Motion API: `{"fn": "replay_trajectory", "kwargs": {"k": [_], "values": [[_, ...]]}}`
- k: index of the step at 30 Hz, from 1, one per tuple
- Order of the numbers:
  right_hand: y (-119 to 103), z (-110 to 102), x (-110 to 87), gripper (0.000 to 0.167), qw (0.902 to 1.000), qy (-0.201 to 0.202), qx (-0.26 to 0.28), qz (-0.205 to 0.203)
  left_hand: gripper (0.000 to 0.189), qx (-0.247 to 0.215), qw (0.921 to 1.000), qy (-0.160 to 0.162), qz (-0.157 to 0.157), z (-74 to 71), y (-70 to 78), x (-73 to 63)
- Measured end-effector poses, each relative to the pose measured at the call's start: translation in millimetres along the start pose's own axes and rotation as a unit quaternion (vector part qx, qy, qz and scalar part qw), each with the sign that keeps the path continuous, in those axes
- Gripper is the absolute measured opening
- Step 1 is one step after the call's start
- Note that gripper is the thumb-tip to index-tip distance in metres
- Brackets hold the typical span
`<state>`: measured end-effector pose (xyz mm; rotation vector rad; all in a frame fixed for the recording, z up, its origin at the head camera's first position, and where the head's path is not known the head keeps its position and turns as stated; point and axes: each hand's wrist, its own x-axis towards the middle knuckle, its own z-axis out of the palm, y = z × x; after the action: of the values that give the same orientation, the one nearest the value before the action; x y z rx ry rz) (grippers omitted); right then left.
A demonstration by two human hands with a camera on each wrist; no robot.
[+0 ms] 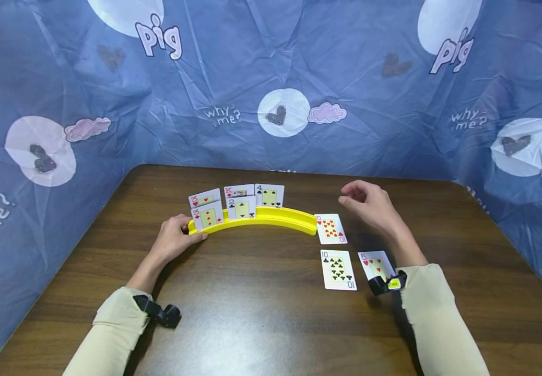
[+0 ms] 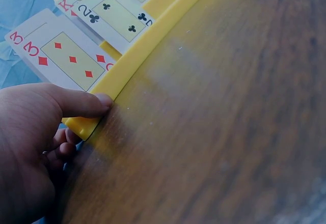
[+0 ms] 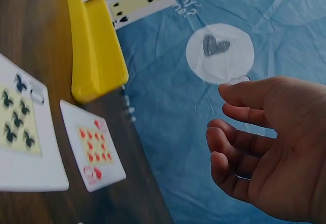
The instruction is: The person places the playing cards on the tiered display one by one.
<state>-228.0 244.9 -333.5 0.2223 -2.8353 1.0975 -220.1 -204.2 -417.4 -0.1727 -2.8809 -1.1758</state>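
Observation:
My left hand (image 1: 171, 239) grips the left end of a curved yellow card holder (image 1: 287, 217), thumb (image 2: 86, 103) on its front side. Standing in the holder are the three of diamonds (image 1: 207, 215) before the three of hearts (image 1: 204, 197), the two of clubs (image 1: 242, 208) before a red king (image 1: 239, 190), and the four of spades (image 1: 269, 196). My right hand (image 1: 369, 203) hovers beyond the holder's right end, fingers loosely curled around nothing. Nearest to it, the ten of hearts (image 1: 330, 228) lies face up by that end.
Closer to me on the brown wooden table (image 1: 252, 292) lie the ten of clubs (image 1: 338, 269) and the five of hearts (image 1: 375, 263), the latter partly hidden by the right wrist camera (image 1: 386, 283). A blue printed cloth (image 1: 233, 62) hangs behind and at both sides.

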Motion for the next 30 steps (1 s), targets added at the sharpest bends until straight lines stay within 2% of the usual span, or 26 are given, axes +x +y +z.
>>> {"fn": "replay_trajectory", "kwargs": {"k": [4,16,23,30], "values": [[10,-5,-8.8,0.035,0.9999,-0.009,-0.001,0.013,0.038,0.001,1.0,-0.001,-0.003,-0.6,0.6,-0.6],[38,-15,-33.9,0.037,0.9986,-0.021,-0.047,0.016,0.036,0.008,0.9999,0.006,0.007,-0.1,2.1,-1.2],[47,-19,-45.1,0.037,0.9965,-0.047,-0.067,0.016,0.036,0.007,1.0,0.005,0.003,-0.4,0.9,-0.5],[56,-20,-56.1,0.044,0.9928,-0.075,-0.088,0.03,0.035,0.008,0.9999,0.004,0.007,0.4,0.5,0.2]]}}
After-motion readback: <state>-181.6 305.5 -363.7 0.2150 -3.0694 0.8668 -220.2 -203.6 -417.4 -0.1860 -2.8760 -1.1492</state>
